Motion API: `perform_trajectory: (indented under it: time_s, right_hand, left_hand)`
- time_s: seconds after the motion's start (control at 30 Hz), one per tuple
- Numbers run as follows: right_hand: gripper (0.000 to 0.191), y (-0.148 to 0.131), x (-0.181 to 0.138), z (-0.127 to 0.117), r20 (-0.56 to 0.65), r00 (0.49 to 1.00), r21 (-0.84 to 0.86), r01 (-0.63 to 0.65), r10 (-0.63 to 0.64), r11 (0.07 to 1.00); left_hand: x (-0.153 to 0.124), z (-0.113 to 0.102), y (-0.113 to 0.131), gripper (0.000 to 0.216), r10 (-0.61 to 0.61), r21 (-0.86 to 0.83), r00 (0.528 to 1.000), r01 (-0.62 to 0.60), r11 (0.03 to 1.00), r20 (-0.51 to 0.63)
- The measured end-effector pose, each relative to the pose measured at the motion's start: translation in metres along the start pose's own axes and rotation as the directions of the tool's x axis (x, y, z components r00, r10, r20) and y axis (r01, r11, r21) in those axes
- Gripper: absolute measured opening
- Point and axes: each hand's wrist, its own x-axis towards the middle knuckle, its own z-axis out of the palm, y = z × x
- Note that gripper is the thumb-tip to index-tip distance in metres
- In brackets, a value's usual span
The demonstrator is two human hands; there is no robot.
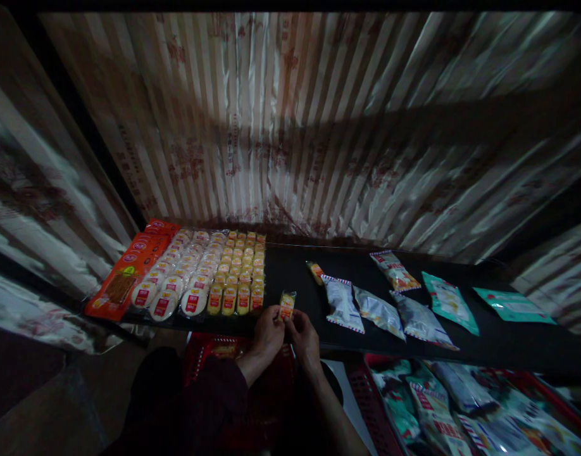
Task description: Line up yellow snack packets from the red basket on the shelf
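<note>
Between my two hands, over the front edge of the black shelf, a small yellow snack packet with a red label stands upright. My left hand pinches its lower left side, and my right hand grips its lower right corner. Just left of them, similar yellow packets lie in tight rows. Beyond these come rows of round white wrapped crackers, then orange packs at the far left. One more yellow packet lies apart, to the right of my hands.
Silver-blue bags, a red-and-white bag and teal bags lie loosely on the shelf's right part. Below stand a red basket and another red basket filled with bags. A striped sheet hangs behind.
</note>
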Motion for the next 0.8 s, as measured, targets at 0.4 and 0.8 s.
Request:
perform_trajectory:
  time_s: [0.4, 0.8]
  right_hand:
    - [0.029, -0.002, 0.043, 0.007, -0.009, 0.999, -0.102, 0.04, -0.041, 0.994]
    - [0.027, -0.024, 0.084, 0.021, -0.035, 0.995, -0.258, -0.102, 0.096, 0.961]
  left_hand:
    - [0.037, 0.018, 0.008, 0.03, -0.023, 0.08, 0.999, 0.026, 0.996, -0.04]
    - [0.081, 0.038, 0.029, 0.023, -0.125, 0.097, 0.992, 0.126, 0.987, -0.019]
